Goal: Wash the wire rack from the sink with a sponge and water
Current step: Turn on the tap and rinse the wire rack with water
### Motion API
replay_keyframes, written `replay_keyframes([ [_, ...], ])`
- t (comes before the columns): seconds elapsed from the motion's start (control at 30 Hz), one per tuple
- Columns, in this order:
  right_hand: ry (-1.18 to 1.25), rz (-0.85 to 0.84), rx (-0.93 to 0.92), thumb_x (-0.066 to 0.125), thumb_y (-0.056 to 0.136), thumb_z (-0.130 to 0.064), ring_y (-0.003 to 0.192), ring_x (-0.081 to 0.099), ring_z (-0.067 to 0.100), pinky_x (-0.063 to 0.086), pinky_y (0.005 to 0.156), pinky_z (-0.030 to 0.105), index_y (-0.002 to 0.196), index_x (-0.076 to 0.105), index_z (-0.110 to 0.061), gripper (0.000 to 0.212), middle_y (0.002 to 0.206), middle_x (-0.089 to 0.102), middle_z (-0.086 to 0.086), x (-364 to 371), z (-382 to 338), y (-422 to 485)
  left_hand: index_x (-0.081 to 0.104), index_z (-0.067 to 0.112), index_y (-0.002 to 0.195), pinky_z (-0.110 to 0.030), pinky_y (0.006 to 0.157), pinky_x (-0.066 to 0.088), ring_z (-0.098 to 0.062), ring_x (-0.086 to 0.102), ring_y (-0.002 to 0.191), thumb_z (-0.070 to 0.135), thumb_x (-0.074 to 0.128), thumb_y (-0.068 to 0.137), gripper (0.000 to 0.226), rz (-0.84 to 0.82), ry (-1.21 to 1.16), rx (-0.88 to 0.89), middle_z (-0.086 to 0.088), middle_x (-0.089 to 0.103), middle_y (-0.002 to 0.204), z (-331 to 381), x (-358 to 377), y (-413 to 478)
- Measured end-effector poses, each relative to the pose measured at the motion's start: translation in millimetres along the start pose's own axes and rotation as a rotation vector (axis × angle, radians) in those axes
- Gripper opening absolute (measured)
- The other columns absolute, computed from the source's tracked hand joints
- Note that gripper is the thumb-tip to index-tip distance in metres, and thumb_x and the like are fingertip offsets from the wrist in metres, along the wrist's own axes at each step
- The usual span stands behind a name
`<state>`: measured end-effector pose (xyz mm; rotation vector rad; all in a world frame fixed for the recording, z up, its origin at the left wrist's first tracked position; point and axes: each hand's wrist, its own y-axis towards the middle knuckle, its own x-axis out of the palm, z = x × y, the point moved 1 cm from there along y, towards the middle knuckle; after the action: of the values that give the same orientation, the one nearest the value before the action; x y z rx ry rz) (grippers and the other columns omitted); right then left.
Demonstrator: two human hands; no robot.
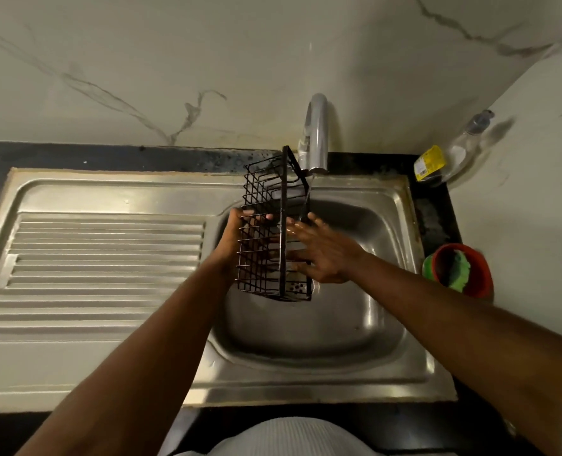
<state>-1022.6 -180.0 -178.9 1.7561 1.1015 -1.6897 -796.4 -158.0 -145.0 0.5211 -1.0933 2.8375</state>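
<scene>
Right hand seemingly flat against wire rack; left hand grips opposite side.

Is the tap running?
On: a thin stream drops from the faucet onto the wire rack; the right hand glistens wet.

wire rack upright over the sink — tap water hitting its top corner | left hand curled round the left side | right hand flat, fingers spread on the right side | green sponge in red bowl — right surface

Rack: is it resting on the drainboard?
No; the left hand holds the rack up over the sink, below the tap.
</scene>
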Motion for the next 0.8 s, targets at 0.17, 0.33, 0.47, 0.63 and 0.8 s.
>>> replay_keyframes([
  [0.17, 0.309, 0.173, 0.179, 0.052, 0.095, -0.03, 0.159, 0.006, 0.016, 0.011, 0.128, 0.055, 0.146, 0.051, -0.018, 0.052, 0.17, 0.024, 0.005, -2, -1, 8, 0.075, 0.019, 0.114, -0.055, 0.089, 0.057, -0.044, 0.066, 0.117, 0.072, 0.029, 0.1, 0.072, 0.03, 0.088, 0.008, -0.013, 0.076, 0.114, -1, -15, 6],
  [0.33, 0.035, -0.015, 0.311, 0.005, 0.102, -0.067, 0.159, -0.01, 0.022, 0.0, 0.129, 0.051, 0.164, 0.015, -0.012, 0.084, 0.173, 0.001, 0.009, -6, 12, 18, 0.071, 0.02, 0.111, -0.044, 0.072, 0.059, -0.026, 0.074, 0.087, 0.07, 0.019, 0.103, 0.073, 0.004, 0.053, -0.041, -0.006, 0.079, 0.094, -23, -7, 3],
  [0.47, -0.022, -0.001, 0.366, -0.001, 0.096, -0.077, 0.159, -0.014, 0.031, 0.0, 0.127, 0.054, 0.165, 0.01, -0.01, 0.097, 0.172, -0.003, 0.016, 0, -11, 24, 0.064, 0.012, 0.114, -0.032, 0.059, 0.057, -0.014, 0.072, 0.069, 0.071, 0.034, 0.094, 0.069, -0.007, 0.007, 0.026, -0.003, 0.073, 0.085, -18, -1, 5],
  [0.63, 0.011, -0.04, 0.008, 0.027, 0.105, -0.053, 0.161, -0.002, 0.027, 0.007, 0.128, 0.052, 0.162, 0.028, -0.015, 0.069, 0.171, 0.017, 0.013, 23, -40, 1, 0.068, 0.016, 0.097, -0.03, 0.063, 0.058, -0.016, 0.071, 0.07, 0.064, 0.023, 0.104, 0.066, -0.043, -0.051, -0.011, -0.002, 0.074, 0.078, -20, 1, 10],
  [0.8, 0.013, -0.095, -0.419, 0.036, 0.094, -0.035, 0.155, 0.029, 0.022, 0.01, 0.128, 0.055, 0.146, 0.057, -0.022, 0.058, 0.158, 0.048, 0.003, -1, -16, -30, 0.074, 0.016, 0.116, -0.062, 0.102, 0.05, -0.039, 0.064, 0.114, 0.085, 0.041, 0.087, 0.081, 0.007, -0.105, -0.024, -0.014, 0.072, 0.112, -31, -13, 11],
])
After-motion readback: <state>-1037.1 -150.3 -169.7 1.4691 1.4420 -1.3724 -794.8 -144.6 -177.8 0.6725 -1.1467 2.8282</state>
